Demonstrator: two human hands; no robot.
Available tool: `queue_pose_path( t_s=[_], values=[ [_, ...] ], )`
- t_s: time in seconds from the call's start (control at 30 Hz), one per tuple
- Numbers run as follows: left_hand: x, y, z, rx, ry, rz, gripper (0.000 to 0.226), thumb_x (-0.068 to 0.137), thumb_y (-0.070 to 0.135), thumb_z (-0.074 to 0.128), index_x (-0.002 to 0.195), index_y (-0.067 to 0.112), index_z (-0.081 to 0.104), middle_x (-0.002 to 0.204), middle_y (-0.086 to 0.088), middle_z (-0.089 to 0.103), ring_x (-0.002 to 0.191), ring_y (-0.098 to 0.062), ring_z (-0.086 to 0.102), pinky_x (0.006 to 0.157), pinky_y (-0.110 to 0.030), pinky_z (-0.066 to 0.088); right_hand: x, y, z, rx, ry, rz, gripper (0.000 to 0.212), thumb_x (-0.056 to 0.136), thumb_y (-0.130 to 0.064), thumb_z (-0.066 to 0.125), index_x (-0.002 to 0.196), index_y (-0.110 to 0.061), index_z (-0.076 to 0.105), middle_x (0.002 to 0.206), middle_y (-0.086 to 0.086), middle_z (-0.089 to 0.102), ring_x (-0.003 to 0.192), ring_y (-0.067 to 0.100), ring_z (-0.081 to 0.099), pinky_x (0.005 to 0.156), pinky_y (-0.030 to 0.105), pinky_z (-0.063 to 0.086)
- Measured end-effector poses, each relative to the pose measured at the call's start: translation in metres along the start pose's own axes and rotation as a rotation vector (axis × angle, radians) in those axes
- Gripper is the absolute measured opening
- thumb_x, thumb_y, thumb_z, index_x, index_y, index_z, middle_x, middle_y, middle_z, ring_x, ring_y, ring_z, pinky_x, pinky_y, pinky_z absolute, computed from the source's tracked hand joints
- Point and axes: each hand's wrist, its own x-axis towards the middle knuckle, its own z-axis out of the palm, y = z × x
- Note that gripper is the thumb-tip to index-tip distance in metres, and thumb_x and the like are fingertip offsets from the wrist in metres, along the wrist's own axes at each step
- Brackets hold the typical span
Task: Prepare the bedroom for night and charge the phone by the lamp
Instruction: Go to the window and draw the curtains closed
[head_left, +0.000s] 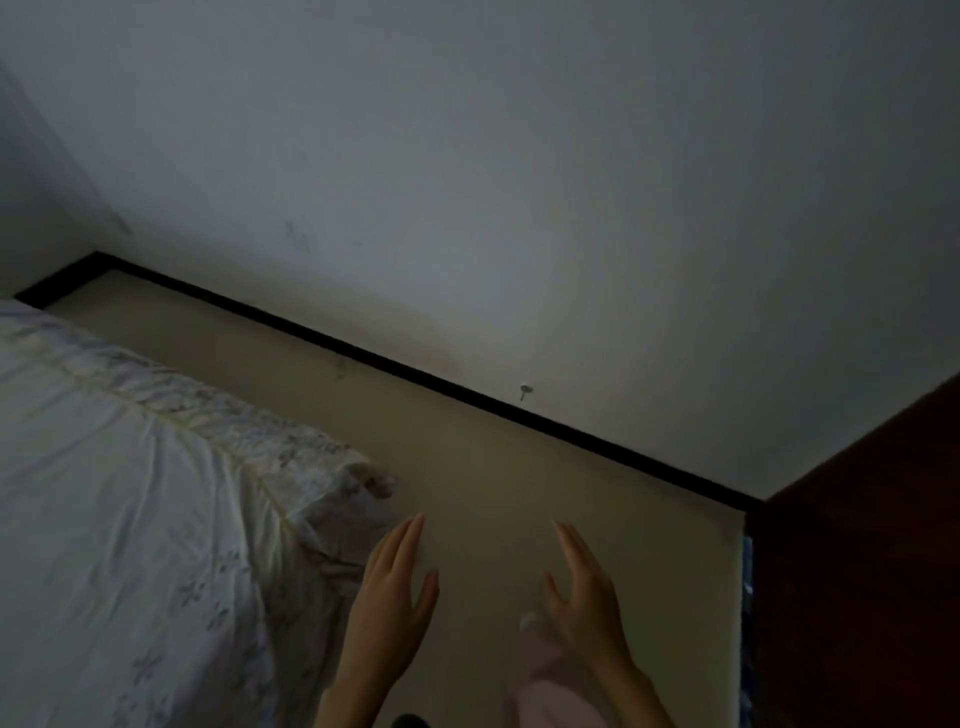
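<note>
The room is dim. A bed (119, 519) with a white flower-print cover and a frilled edge fills the lower left. My left hand (395, 597) hovers over the floor just right of the bed's corner, fingers straight and slightly apart, holding nothing. My right hand (587, 603) is beside it, a hand's width to the right, fingers spread and empty. Below the right hand a pale pink slipper or foot (545, 675) shows, blurred. No phone or lamp is in view.
A strip of beige floor (493, 467) runs between the bed and a white wall (519, 182) with a black skirting (415, 374). A small peg or nail (524, 389) sticks out low on the wall. A dark reddish-brown door or cabinet (862, 571) stands at right.
</note>
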Motion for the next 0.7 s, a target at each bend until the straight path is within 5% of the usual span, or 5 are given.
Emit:
queue_pose_path(
  t_s=[0.23,0.5,0.7],
  values=[
    [0.125,0.018,0.015,-0.059,0.109,-0.198,0.061,0.078,0.041,0.043,0.126,0.004,0.049,0.124,-0.014,0.056,0.114,-0.013,0.038,0.097,-0.016,0.024,0.18,-0.002,-0.032,-0.037,-0.15,-0.147,0.057,0.079,-0.035,0.046,0.128,-0.007,0.049,0.131,0.012,0.053,0.12,0.02,0.05,0.098,0.014,0.029],
    [0.246,-0.03,0.005,-0.067,0.262,-0.39,0.068,0.075,0.045,0.038,0.133,0.009,0.042,0.132,-0.011,0.049,0.118,-0.025,0.048,0.098,-0.03,0.038,0.343,-0.035,0.021,-0.03,-0.3,-0.3,0.052,0.082,-0.031,0.05,0.131,-0.013,0.047,0.134,0.005,0.052,0.117,0.011,0.05,0.093,0.005,0.028],
    [0.355,-0.088,-0.027,-0.059,0.312,-0.459,0.068,0.073,0.042,0.039,0.13,0.005,0.045,0.128,-0.017,0.051,0.116,-0.028,0.048,0.097,-0.015,0.024,0.473,-0.095,0.073,-0.027,-0.358,-0.38,0.053,0.081,-0.028,0.051,0.132,-0.014,0.046,0.136,0.005,0.05,0.122,0.009,0.043,0.1,0.015,0.029]
  ],
)
